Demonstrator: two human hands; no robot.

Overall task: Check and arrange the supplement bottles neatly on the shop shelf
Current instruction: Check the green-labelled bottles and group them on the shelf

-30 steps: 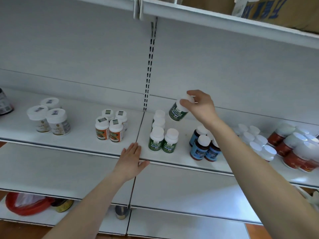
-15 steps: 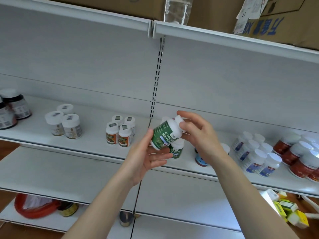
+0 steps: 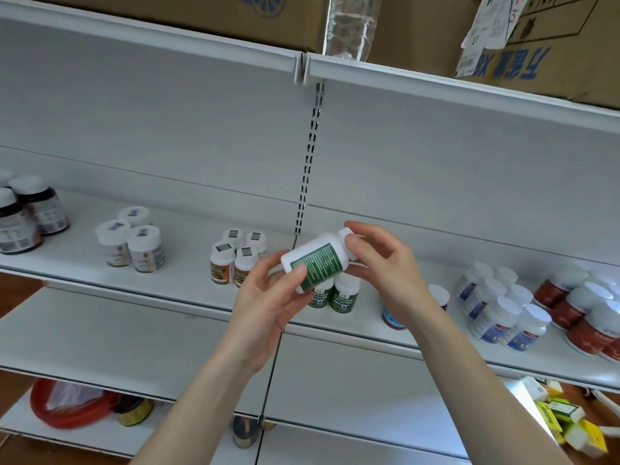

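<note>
green-label bottle (image 3: pixel 317 260) now more level, back print illegible

1. Location type: retail shop, shelving aisle.
2. A white sheet-metal display shelf (image 3: pixel 188 256) with a flat back panel spans two bays. A white slotted metal upright (image 3: pixel 306 182) stands at the joint between the bays.
3. The upper shelf's front edge carries a white channel-shaped rail (image 3: pixel 453 88).
4. Stock stands grouped by product along the shelf:
   - dark brown white-capped bottles (image 3: pixel 40 209)
   - white wide-capped jars (image 3: pixel 144 246)
   - orange-labelled white bottles (image 3: pixel 222 263)
   - green-labelled white plastic bottles (image 3: pixel 344 297)
   - blue-labelled white bottles (image 3: pixel 500 317)
   - red white-capped bottles (image 3: pixel 570 313)
5. The jar caps and the orange-labelled bottles' caps bear small square stickers.
6. Brown cardboard cartons with blue print (image 3: pixel 563 68) stand on the top shelf.
</note>
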